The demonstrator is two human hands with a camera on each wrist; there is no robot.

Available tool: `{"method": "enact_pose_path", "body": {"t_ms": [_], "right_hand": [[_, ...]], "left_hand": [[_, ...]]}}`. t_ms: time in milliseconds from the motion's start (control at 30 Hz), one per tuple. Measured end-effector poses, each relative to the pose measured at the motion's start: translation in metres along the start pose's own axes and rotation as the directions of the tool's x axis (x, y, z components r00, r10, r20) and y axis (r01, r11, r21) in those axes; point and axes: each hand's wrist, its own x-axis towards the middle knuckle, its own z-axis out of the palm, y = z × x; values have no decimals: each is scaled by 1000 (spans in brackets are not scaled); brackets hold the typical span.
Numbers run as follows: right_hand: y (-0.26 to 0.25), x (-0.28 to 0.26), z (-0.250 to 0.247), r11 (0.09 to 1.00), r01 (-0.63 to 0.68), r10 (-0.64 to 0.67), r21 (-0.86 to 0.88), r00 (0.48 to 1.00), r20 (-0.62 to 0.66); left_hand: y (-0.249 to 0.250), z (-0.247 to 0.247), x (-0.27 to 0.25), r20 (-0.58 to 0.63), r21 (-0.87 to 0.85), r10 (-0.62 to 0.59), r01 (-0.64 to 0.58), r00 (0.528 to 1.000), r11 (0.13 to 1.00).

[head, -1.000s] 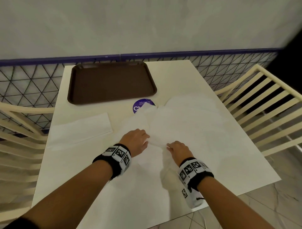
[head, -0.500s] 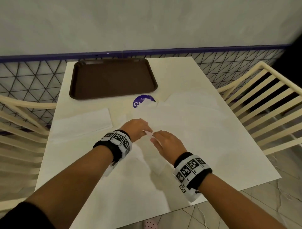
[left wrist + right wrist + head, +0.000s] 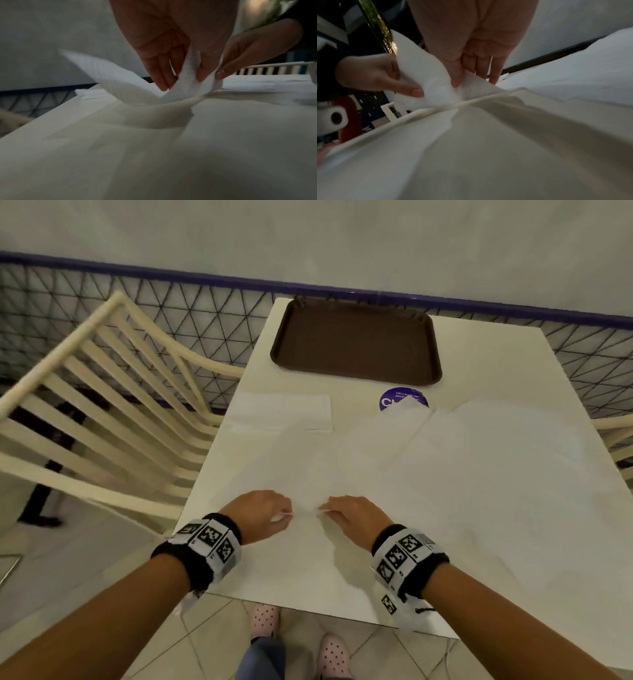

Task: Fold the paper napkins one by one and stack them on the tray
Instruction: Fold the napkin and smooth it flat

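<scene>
- A cream slatted chair [image 3: 102, 412] is standing at the left of the white table [image 3: 513, 364]; it is playing no part.
- A folded napkin [image 3: 284, 412] is lying flat near the table's left edge, short of the brown tray [image 3: 356, 340], which is holding no napkins.
- The left hand [image 3: 260, 517] is pinching the near edge of the working napkin [image 3: 359, 460] between thumb and fingers, the remaining fingers hanging straight down.
- The right hand [image 3: 352, 517] is pinching the same edge just beside it, thumb clamped against the fingers on the paper.
- The working napkin is lying spread at the table's centre, among other loose sheets [image 3: 496, 460] to the right; its far corner is covering part of a purple sticker [image 3: 397, 398].
- Orientation: the napkin appears to be running lengthwise away from the person, pointing toward the tray; exact outline is hard to tell against the white surface.
- Risk, as judged: the pinches are sitting close together, so the outer corners are hanging unsupported and could sag, giving a skewed crease.
- Risk, as judged: thin paper could tear under opposing pulls, or a neighbouring sheet could be dragged along.
</scene>
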Motion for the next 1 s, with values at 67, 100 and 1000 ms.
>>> {"method": "enact_pose_path", "body": {"t_ms": [67,100,1000], "right_hand": [[-8,6,1,998,10,-10,66,1000,-5],[-10,8,2,995,25,-23,93,999,-23],[-10,5,4,818,-423,446,388,894,35]], "left_hand": [[-11,6,-10,7,-64,-57,57,998,996],[-17,9,-14,21,-117,-68,70,997,991],[-76,-26,-10,214,-222,-268,314,939,923]]}}
